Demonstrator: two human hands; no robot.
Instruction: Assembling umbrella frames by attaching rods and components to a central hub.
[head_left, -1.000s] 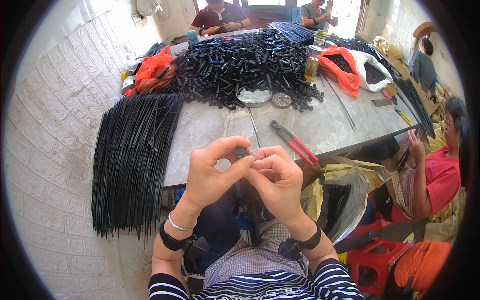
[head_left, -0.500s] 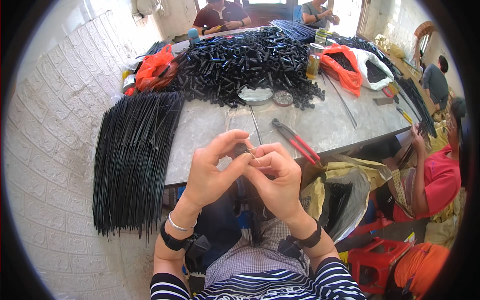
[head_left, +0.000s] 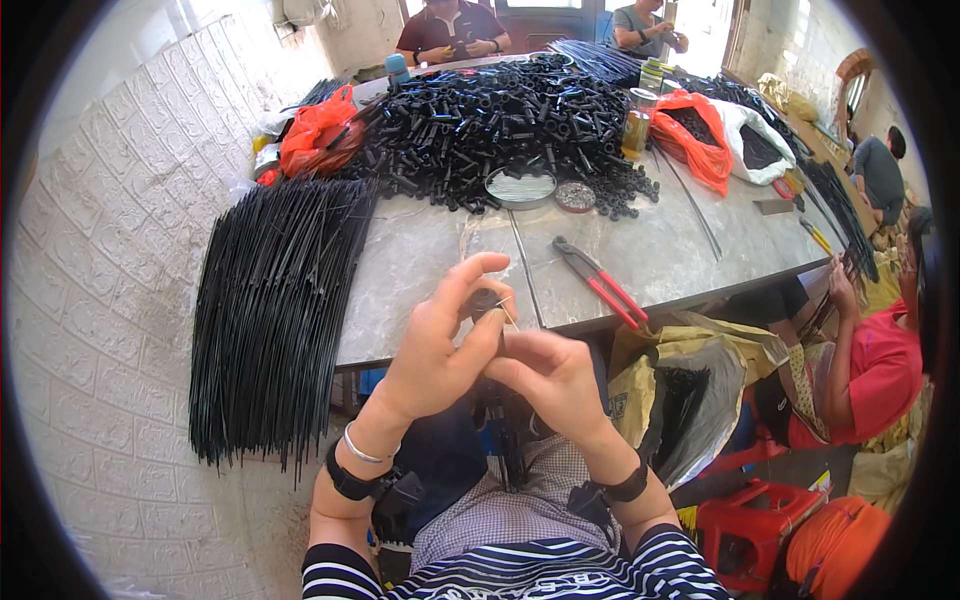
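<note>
My left hand (head_left: 440,340) is closed round a short black tube (head_left: 485,299), its round end showing between thumb and curled index finger. A thin pale pin (head_left: 508,312) sticks out across the tube beside the left thumb tip. Just below it, my right hand (head_left: 548,378) has its fingers bent and pressed together against the lower part of the black piece, touching the left hand. What the right fingertips grip is mostly hidden and slightly blurred. Both hands are held in front of the table's near edge, above my lap.
A large heap of black tubes (head_left: 480,125) covers the far table (head_left: 420,240). Nearer are a dish of pale pins (head_left: 521,187), a small round tin (head_left: 575,196) and red-handled pincers (head_left: 600,283). Black rods (head_left: 280,320) overhang at left. Co-workers sit across the table and at right.
The right hand has moved slightly down from the pin, to below the tube. The left hand keeps its hold. The view has shifted a little, and the table things appear slightly further right.
</note>
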